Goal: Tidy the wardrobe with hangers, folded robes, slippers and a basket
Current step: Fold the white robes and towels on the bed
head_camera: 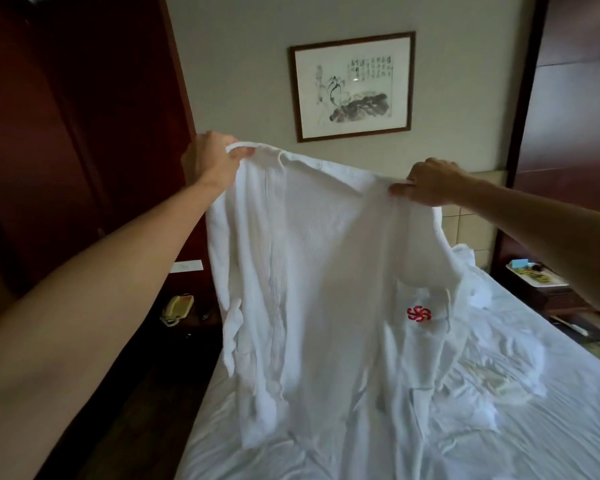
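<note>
Robe held up by its shoulders over the bed, ready for folding.

From left to right: a phone (176,308) sits on the low stand beside the bed (551,427); the left hand (212,161) pinches the robe (312,271) at one shoulder, fingers curled round the fabric edge; the right hand (430,183) grips the other shoulder, slightly lower. Between the hands the collar edge runs roughly level, sloping down a little toward the right. The robe's long axis hangs straight down from the hands, and its hem rests crumpled on the sheet. A red emblem (419,314) marks the chest, right of centre. Both hands lie at the garment's top, about equally placed, so laying it flat probably calls for lowering both together. A picture (352,86) hangs on the wall behind.
</note>
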`<act>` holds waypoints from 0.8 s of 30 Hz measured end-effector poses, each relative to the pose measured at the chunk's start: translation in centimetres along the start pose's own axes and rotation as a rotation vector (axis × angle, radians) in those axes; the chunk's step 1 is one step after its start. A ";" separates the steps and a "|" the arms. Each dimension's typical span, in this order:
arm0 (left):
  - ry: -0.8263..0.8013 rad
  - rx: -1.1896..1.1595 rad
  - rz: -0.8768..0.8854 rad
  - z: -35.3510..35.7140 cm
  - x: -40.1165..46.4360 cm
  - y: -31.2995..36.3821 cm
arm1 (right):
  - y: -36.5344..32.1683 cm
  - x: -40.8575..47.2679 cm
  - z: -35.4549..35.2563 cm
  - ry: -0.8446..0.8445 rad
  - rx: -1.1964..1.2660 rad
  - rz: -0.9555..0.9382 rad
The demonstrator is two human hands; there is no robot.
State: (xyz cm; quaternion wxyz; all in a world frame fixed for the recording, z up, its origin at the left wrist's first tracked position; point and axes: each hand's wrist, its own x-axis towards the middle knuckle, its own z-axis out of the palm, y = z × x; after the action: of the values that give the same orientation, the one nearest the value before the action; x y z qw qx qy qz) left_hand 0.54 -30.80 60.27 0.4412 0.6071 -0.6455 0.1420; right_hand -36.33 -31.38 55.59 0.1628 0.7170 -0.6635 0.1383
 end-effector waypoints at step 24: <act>-0.248 -0.117 -0.154 7.3 -10.7 -9.2 | -0.8 -10.7 14.9 -0.281 0.736 0.041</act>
State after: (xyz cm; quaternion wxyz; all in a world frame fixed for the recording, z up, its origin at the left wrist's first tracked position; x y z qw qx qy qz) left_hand 4.67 -31.00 44.93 0.4024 0.6408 -0.6537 -0.0064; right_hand -36.68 -27.83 37.55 -0.2005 0.7260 -0.5995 0.2706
